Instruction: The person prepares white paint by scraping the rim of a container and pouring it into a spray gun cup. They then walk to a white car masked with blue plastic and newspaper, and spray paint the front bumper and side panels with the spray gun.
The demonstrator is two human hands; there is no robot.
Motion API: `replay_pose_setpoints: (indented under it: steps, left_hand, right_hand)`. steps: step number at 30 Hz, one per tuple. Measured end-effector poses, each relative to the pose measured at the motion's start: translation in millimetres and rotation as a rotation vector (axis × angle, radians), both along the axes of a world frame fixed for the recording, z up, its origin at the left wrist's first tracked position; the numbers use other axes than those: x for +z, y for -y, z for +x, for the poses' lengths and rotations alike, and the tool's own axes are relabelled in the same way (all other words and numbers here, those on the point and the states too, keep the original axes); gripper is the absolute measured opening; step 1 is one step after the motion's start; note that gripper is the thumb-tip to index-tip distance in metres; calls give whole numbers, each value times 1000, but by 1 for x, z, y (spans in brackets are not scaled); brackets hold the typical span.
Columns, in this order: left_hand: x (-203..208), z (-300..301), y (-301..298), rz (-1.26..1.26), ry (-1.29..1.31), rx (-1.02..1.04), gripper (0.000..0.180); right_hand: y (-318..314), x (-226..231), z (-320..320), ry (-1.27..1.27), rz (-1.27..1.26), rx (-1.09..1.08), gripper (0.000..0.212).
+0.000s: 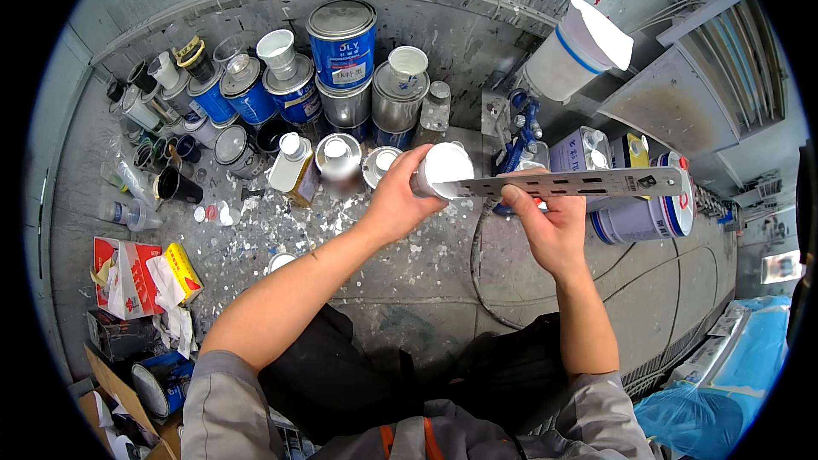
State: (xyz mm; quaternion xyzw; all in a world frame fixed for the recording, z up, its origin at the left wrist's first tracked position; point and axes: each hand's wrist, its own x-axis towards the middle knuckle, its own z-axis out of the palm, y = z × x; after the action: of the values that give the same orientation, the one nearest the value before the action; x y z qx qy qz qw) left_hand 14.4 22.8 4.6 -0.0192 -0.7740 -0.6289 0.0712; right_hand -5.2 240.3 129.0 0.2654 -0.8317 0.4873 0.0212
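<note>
Up there on the wearer's head, a wide fisheye camera looks down and forward, near the bare left hand (395,192) and bare right hand (554,226), over paint-spattered grey floor (426,277) toward a paint-streaked grey wall (452,13).

My cup (446,167): smooth plastic. My strip (588,183): smooth metal, dull sheen; maybe stainless, can't tell at this angle. Big blue tin (342,47): glossy painted metal. Floor (426,268): matt, rough with paint spatter. My sleeve (223,405): matt cloth. Open carton (123,392): plain matt cardboard. Tissues (179,325): soft matt paper. Blue sheeting (750,366): thin glossy plastic, crinkled.
</note>
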Motion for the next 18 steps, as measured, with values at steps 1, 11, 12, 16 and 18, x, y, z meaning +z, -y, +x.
replay_pose_setpoints:
  steps: [1, 11, 12, 16, 18]
  left_hand:
    - [-1, 0, 1, 29, 10, -6, 82]
    - [18, 2, 2, -69, -53, -37, 77]
    - [18, 2, 2, -74, -52, -14, 77]
    - [14, 1, 3, -109, -56, 58, 77]
    - [12, 0, 4, -98, -53, 63, 79]
  right_hand:
    - [-1, 0, -1, -3, -12, 13, 12]
    - [-17, -12, -18, 5, -123, -54, 13]
    - [-18, -17, -17, 35, -115, -65, 14]
    - [1, -24, -5, 202, -310, -146, 19]
    - [11, -23, -1, 286, -425, -193, 21]
